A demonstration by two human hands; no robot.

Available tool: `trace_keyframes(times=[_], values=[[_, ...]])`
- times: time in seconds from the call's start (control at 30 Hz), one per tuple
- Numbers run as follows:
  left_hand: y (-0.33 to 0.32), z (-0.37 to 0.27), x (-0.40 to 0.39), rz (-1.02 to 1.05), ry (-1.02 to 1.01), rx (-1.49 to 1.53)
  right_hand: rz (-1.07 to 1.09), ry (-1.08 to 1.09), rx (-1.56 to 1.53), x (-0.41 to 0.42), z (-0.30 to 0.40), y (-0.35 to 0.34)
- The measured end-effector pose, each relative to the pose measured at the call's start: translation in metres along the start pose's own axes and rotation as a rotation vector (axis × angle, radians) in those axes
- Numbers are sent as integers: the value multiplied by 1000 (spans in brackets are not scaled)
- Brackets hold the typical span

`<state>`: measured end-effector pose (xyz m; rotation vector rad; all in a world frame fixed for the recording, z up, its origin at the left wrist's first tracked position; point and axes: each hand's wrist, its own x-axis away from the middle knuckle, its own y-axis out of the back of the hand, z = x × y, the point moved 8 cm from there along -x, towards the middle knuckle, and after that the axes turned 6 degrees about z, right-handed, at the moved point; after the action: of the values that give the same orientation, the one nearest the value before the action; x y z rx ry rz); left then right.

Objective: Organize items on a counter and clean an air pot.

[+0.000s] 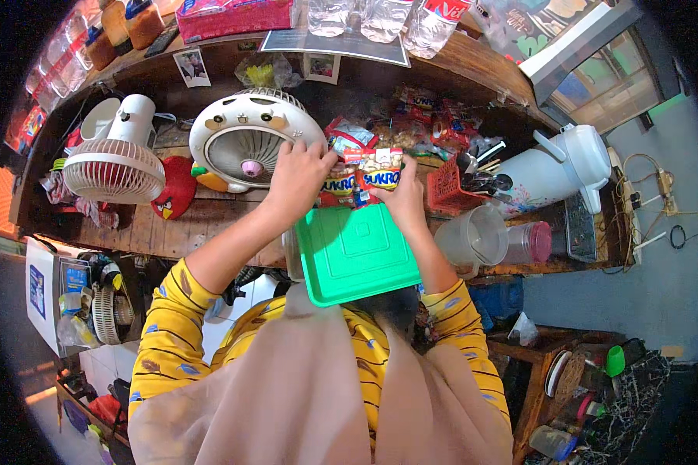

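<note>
My right hand point(404, 197) grips a red-topped snack packet point(381, 171) of pale round nuts, with the thumb across its front. Just to the left, a second matching packet point(338, 185) is upright, and my left hand point(302, 174) holds it by its upper left edge; the thumb is hidden. The two packets touch side by side. Below them lies a green plastic lid point(358, 253), tilted toward me on a clear container point(292, 256) whose side shows at the left. More packets point(349, 136) are piled behind my hands.
A white animal-faced fan point(256, 139) stands left of my hands, with another fan point(113, 168) and a red plush toy point(174, 187) beyond. To the right are a red basket point(451, 186) with utensils, a clear pitcher point(471, 235), a pink-lidded jar point(526, 242) and an airpot point(552, 168).
</note>
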<state>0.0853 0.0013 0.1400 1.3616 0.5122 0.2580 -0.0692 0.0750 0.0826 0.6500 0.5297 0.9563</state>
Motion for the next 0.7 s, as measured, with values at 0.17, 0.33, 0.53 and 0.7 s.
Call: trace_keyframes(times=[0.17, 0.33, 0.53, 0.7], values=[[-4, -7, -7, 10, 6, -83, -66, 76, 62, 7, 15, 9], [26, -29, -30, -200, -123, 177, -71, 71, 296, -23, 21, 49], [-76, -47, -137, 237, 28, 383, 162, -210, 502, -142, -74, 35], [-101, -2, -153, 203, 378, 330, 34, -358, 425, -176, -111, 37]])
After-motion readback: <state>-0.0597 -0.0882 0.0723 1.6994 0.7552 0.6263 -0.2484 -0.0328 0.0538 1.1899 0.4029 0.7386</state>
